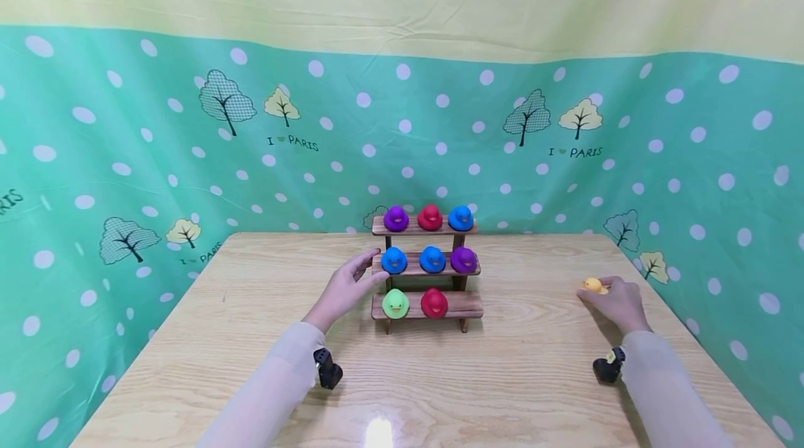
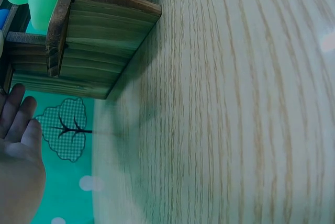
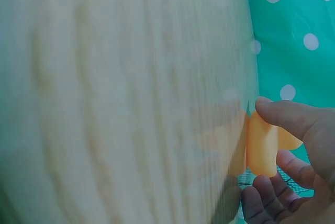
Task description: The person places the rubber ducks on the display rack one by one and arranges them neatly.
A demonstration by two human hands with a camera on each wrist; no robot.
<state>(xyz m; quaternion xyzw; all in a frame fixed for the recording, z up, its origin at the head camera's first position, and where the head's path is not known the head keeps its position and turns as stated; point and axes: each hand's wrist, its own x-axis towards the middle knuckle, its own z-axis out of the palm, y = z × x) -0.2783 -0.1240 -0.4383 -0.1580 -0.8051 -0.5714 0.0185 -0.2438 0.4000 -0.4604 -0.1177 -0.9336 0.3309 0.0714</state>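
At the right side of the table, my right hand (image 1: 618,300) pinches a yellow-orange rubber duck (image 1: 593,285) between thumb and fingers. In the right wrist view, the thumb is against one side of the duck (image 3: 263,145) and curled fingertips are at the other, with the duck at the tabletop. My left hand (image 1: 349,289) reaches to the left end of a three-step wooden shelf (image 1: 461,305), fingers extended beside the middle step. Its thumb tip is close to a blue duck (image 1: 393,261). The left wrist view shows these loosely straight fingers beside the shelf's side.
Purple (image 1: 396,218), red (image 1: 430,218) and blue ducks (image 1: 461,218) line the top step. The middle step also bears another blue duck (image 1: 433,259) and a purple duck (image 1: 463,260). Below sit a green duck (image 1: 395,304) and a red duck (image 1: 435,303). A dotted curtain (image 1: 440,113) hangs behind the table.
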